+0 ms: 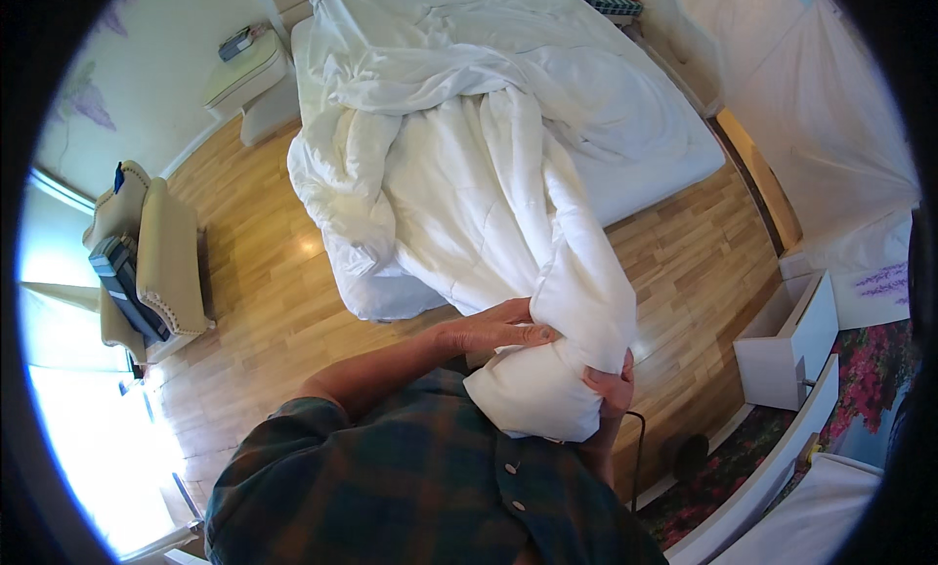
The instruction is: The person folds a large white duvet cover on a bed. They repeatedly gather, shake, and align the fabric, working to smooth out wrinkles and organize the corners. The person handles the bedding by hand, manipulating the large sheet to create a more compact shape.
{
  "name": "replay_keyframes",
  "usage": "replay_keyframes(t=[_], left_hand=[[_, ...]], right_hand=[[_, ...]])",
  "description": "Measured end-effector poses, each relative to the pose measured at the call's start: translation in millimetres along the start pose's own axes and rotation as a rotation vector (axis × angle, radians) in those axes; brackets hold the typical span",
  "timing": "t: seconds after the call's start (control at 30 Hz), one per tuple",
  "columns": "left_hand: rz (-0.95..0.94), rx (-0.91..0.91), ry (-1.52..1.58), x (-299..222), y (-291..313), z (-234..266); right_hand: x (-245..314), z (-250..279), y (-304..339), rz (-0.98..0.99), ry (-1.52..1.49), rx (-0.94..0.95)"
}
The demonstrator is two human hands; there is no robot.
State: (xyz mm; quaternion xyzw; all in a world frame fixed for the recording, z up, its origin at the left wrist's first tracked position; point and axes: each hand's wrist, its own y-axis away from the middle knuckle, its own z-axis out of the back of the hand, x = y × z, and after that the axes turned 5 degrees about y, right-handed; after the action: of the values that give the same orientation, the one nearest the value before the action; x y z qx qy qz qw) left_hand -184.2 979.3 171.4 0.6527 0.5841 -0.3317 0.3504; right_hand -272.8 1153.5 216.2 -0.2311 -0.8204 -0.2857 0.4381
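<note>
A thick white duvet (459, 199) lies bunched across the bed and stretches over its near end toward my chest. Its gathered near end (535, 389) is up against my plaid shirt, between my hands. My left hand (503, 329) grips this bundle from the left, fingers pressed into a fold and partly hidden by cloth. On the other side, my right hand (613, 384) is closed around the bundle's right edge, with its palm behind the fabric.
The bed (664, 174) has a white sheet. An upholstered armchair (166, 262) holding a dark case (127, 287) stands left. A nightstand (249, 77) is at far left. At right, a white open drawer (787, 345) and a dark cable (640, 458) are near me.
</note>
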Motion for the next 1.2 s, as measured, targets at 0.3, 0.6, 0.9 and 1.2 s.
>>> replay_keyframes(t=[0.3, 0.6, 0.9, 1.2], left_hand=[[-0.107, -0.305, 0.468, 17, -22, 63], [-0.226, -0.455, 0.831, -20, -32, 135], [-0.302, -0.941, 0.459, -80, -34, 196], [0.296, -1.772, -1.229, -126, 16, 254]], right_hand=[[17, -25, -60, -0.285, 0.074, 0.193], [-22, -51, -200, -0.024, 0.663, 0.88], [-39, -85, -293, -0.043, 0.684, 1.201], [-67, -32, -409, -0.369, 0.68, 0.963]])
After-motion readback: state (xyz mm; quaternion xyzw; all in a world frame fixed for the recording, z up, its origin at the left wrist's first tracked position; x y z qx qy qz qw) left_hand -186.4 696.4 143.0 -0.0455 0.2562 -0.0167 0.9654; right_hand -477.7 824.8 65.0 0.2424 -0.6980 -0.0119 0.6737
